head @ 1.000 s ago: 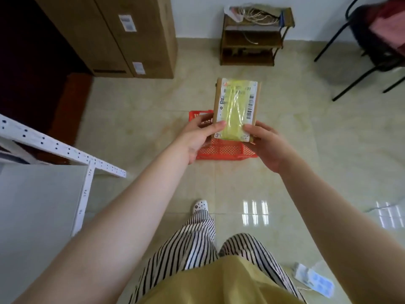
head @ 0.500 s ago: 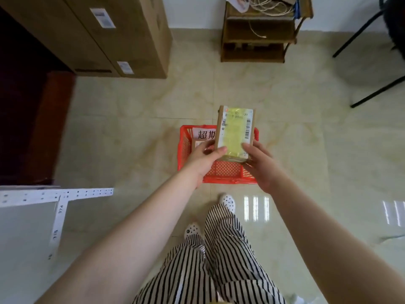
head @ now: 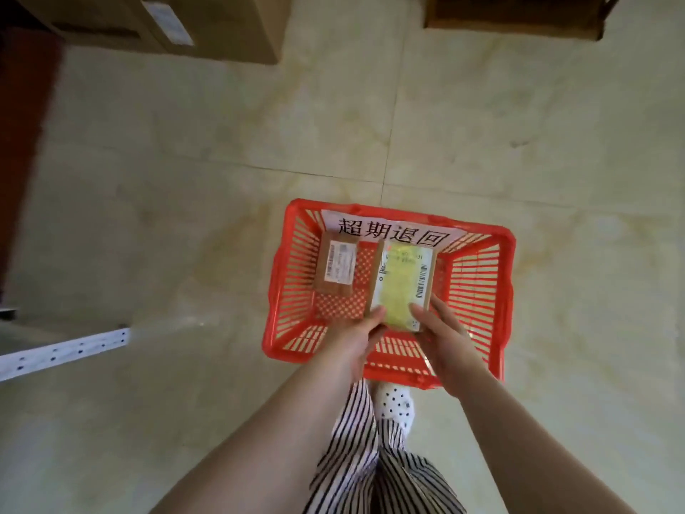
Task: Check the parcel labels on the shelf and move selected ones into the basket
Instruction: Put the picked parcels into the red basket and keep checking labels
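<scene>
A red plastic basket stands on the tiled floor in front of my feet, with a white paper sign in black characters on its far wall. I hold a small brown parcel with a yellow-taped label over the basket's inside. My left hand grips its near left corner and my right hand grips its near right corner. Another small brown parcel with a white label lies inside the basket at its far left.
The white perforated shelf rail juts in from the left edge. Large cardboard boxes stand at the top left and a low wooden stand at the top right. My striped trousers and dotted shoe touch the basket's near wall.
My view tipped down and moved closer to the basket. Both hands lowered the yellow-labelled parcel from chest height down into the basket's opening. The second parcel in the basket came into sight.
</scene>
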